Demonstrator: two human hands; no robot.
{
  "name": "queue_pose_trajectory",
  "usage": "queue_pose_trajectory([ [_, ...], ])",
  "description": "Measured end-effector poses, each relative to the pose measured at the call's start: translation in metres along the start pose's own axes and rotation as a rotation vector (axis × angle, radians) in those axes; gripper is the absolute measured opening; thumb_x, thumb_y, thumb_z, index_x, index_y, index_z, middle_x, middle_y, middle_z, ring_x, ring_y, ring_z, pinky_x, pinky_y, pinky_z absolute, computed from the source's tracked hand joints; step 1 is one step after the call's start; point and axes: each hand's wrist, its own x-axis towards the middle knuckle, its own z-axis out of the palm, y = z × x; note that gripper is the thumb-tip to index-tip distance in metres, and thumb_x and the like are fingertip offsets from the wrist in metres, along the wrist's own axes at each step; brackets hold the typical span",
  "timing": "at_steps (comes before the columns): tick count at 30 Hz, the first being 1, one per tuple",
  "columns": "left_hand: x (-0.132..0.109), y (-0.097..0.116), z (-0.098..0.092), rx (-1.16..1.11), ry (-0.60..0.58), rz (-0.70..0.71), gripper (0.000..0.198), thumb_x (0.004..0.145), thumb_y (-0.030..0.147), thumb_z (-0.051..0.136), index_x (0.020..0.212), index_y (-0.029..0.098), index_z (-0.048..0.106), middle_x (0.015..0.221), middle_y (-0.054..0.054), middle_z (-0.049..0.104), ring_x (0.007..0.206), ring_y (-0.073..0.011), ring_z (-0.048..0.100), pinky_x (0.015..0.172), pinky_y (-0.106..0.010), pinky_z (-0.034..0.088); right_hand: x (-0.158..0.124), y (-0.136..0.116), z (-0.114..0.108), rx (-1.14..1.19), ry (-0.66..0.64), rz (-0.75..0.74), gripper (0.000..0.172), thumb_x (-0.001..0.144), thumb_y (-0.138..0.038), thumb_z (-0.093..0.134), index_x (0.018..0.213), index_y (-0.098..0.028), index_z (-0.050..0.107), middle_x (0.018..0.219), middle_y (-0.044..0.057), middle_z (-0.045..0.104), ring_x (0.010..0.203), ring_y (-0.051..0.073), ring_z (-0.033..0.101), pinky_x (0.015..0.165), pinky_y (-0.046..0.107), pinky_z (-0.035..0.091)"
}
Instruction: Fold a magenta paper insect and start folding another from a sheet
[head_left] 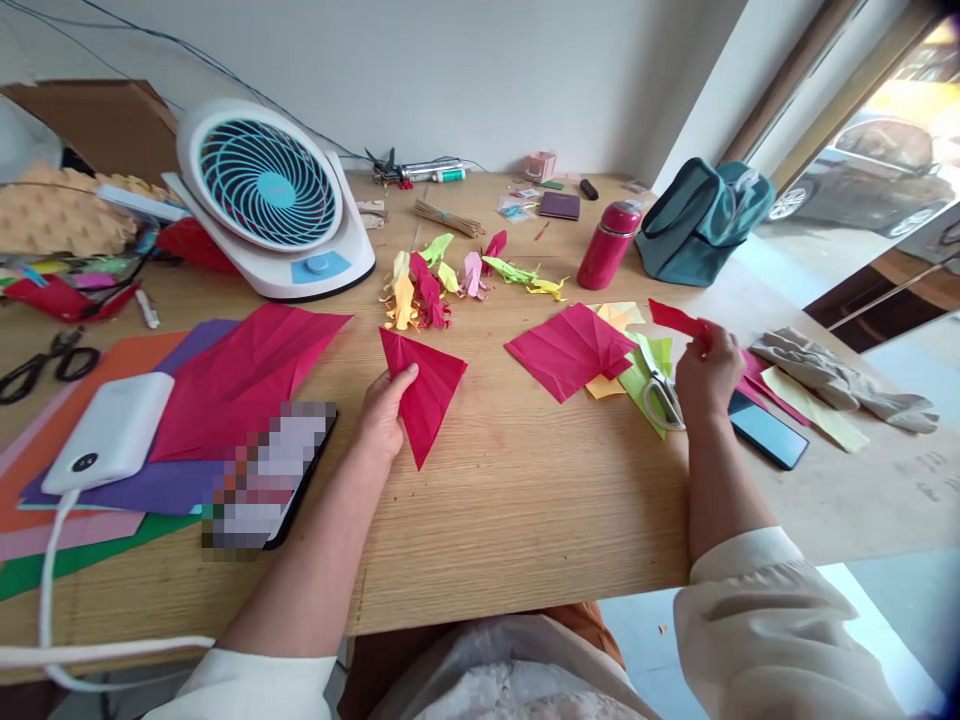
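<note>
Between the thumb and fingers of my left hand is a folded red paper, pointed at its lower end and held just above the table. My right hand, off to the right, pinches a narrow red paper strip. Below and beside that hand lie scissors with pale handles, on green paper. A creased red sheet rests left of the scissors, partly over orange paper. Several folded paper figures in red, yellow, green and pink stand beyond my left hand.
A white fan stands at the back left. Coloured sheets, a white power bank and a phone lie at left. A red flask, teal bag, second phone and grey gloves are at right.
</note>
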Motion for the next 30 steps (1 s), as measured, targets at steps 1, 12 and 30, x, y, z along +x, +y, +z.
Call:
queue_pose_trajectory([
  [1,0.0,0.0,0.0,0.004,-0.001,-0.003,0.044,0.056,0.038,0.092,0.088,0.017,0.071,0.083,-0.004,0.077,0.09,-0.0266,0.076,0.082,-0.037,0.062,0.001,0.006,0.001,-0.017,0.002,-0.003,0.045,0.091,-0.019,0.039,0.124,-0.012,0.069,0.118,0.023,0.067,0.107,0.033,0.064,0.092,0.048,0.047],
  [12,0.002,-0.003,-0.001,-0.078,0.018,-0.053,0.039,0.063,0.041,0.088,0.089,0.019,0.069,0.084,-0.002,0.077,0.087,-0.0218,0.074,0.079,-0.032,0.059,-0.006,0.015,0.005,-0.243,-0.308,-0.01,0.045,0.082,-0.051,0.069,0.115,-0.021,0.073,0.125,0.025,0.061,0.116,0.043,0.049,0.09,0.06,0.035],
  [30,-0.004,-0.005,0.001,-0.064,-0.013,-0.042,0.041,0.06,0.043,0.091,0.087,0.018,0.073,0.088,-0.004,0.078,0.091,-0.0245,0.074,0.08,-0.034,0.058,-0.069,-0.108,-0.015,0.147,-0.272,-0.575,0.025,0.1,-0.029,0.047,0.11,-0.022,0.07,0.119,0.011,0.072,0.112,0.029,0.063,0.097,0.046,0.045],
])
